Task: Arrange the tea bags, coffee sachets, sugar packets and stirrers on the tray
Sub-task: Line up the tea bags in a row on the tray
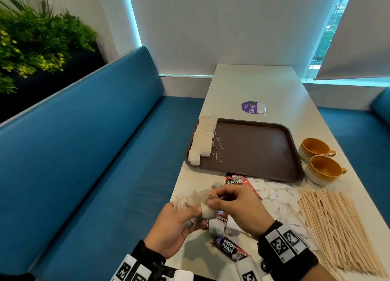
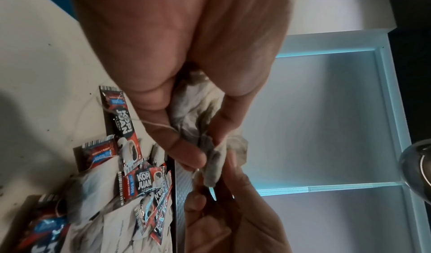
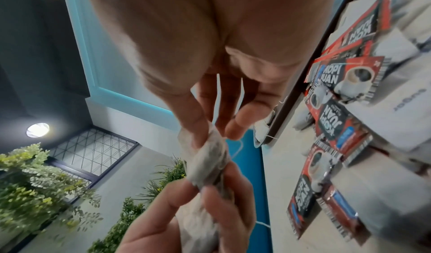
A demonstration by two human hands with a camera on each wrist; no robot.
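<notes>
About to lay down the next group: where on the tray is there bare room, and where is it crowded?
The tray is bare from the tea bag rows along its left edge across to its right rim. The table beyond the sticker is bare too. The near table is crowded with coffee sachets, sugar packets and stirrers.

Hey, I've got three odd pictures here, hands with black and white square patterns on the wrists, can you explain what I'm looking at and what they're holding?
No machine here: a person works with bare hands, wearing wrist bands with printed markers. The wide picture comes from a camera on the head; the other two come from cameras on each wrist, looking along the fingers.

The left hand grips a bunch of tea bags, and the right hand pinches one of them to pull it free.

On the table lies a brown tray with two rows of tea bags along its left edge. Nearer the person lie coffee sachets, white sugar packets and wooden stirrers. Two orange cups stand right of the tray.
</notes>
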